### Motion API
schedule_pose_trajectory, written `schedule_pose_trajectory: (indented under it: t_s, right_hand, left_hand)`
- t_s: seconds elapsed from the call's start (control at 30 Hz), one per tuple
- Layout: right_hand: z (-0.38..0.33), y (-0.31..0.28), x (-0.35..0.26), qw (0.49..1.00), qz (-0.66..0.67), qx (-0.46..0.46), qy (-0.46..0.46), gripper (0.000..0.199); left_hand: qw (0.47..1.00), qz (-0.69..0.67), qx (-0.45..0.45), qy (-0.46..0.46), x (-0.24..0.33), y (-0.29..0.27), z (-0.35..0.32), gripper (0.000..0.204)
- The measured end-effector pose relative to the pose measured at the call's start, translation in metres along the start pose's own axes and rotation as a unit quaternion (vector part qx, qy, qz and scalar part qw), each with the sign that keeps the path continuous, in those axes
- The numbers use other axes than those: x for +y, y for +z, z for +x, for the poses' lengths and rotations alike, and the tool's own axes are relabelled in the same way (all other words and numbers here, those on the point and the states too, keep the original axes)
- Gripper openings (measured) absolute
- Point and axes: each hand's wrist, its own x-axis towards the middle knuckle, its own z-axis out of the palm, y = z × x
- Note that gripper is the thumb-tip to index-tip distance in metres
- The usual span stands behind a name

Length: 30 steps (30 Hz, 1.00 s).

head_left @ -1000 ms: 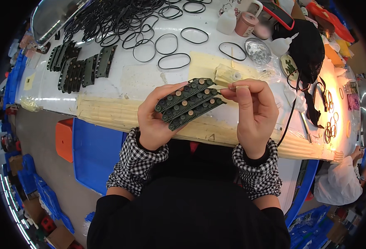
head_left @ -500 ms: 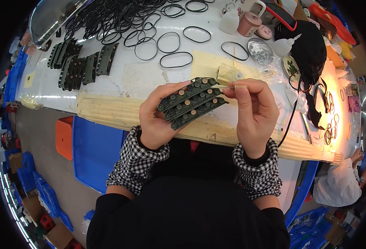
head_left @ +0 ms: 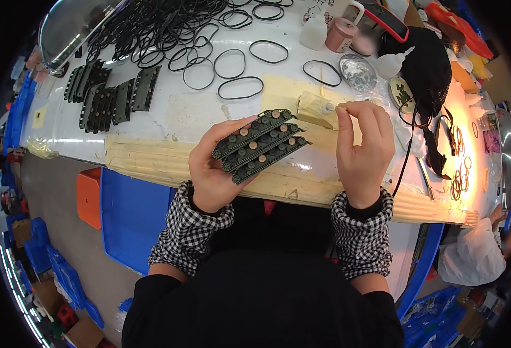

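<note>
Fanned out in my left hand (head_left: 209,168), several dark green stitched strips (head_left: 261,142) show rows of dark and copper-coloured round studs. My left fingers are closed around their left ends. My right hand (head_left: 364,148) is off to the right of the strips, thumb and forefinger pinched on a thin stick, mostly hidden by the fingers. Those fingertips are at the right end of a yellowish tape-wrapped block (head_left: 313,111), by a small pale blob on it. More dark green strips (head_left: 113,95) lie in overlapping rows at the left of the table.
A heap of black bands (head_left: 151,29) lies at the back, with loose loops in front. Back right are a pink cup (head_left: 341,35), a squeeze bottle (head_left: 391,64), a round clear dish (head_left: 357,72) and a black bag (head_left: 426,75). Tape covers the table's front edge (head_left: 151,155).
My right hand has drawn away from the strips' right ends, over to the tape-wrapped block. The left hand, still holding the strips, has shifted slightly left and down.
</note>
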Motion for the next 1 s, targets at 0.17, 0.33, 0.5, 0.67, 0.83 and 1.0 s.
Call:
schedule_pose_trajectory:
  t_s: [0.17,0.33,0.5,0.67,0.83,1.0]
  right_hand:
    - [-0.006,-0.010,-0.017,0.974,0.211,0.034,0.071,0.005]
    - [-0.018,-0.010,-0.034,0.875,0.431,-0.083,0.203,0.009]
    - [-0.020,-0.008,-0.035,0.872,0.437,-0.080,0.206,0.008]
    - [-0.020,-0.005,-0.034,0.882,0.422,-0.078,0.196,0.007]
    - [-0.021,-0.005,-0.035,0.885,0.418,-0.077,0.190,0.006]
    - [-0.020,-0.006,-0.035,0.888,0.410,-0.084,0.193,0.007]
  left_hand:
    - [1.000,0.031,0.004,-0.005,-0.001,-0.003,-0.002,0.064]
    - [1.000,0.015,0.012,-0.016,0.001,0.000,-0.001,0.064]
    - [0.999,0.031,0.009,-0.011,0.002,-0.001,-0.001,0.062]
    - [1.000,0.028,0.013,-0.004,0.001,0.000,0.000,0.061]
    - [1.000,0.021,0.014,-0.016,0.003,0.001,0.000,0.060]
    - [0.999,0.024,0.017,-0.015,0.003,0.002,0.000,0.059]
